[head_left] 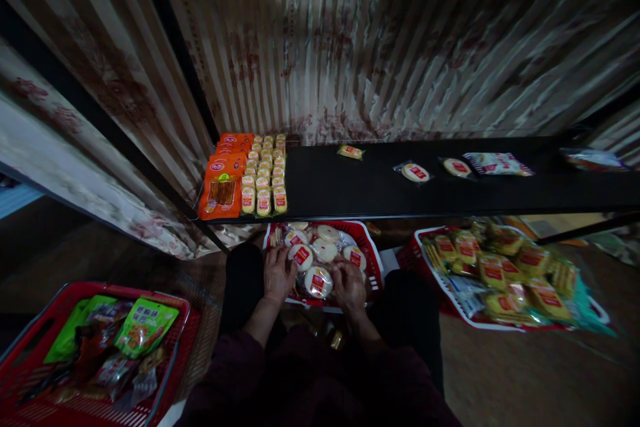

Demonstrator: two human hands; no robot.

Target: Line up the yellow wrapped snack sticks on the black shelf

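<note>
A red basket (377,260) with a white rim holds several round white packaged crackers (318,281), many with red labels. My left hand (279,275) reaches in at the basket's left side, its fingers bent at the edge of a round labelled packet (301,257). On the right side, my right hand (349,287) has its fingers curled inward over the packets; what its fingertips hold, if anything, is too dark to make out. Above the basket, rows of small yellow packets (263,200) stand on a black shelf (325,190) beside orange bags (225,183).
Single packets, among them a round cracker (415,172) and a pink-white bag (499,163), lie along the shelf. A second basket (435,300) with yellow packets stands at right, a third (177,347) with green bags at lower left. Black posts rise beside a striped curtain (320,47).
</note>
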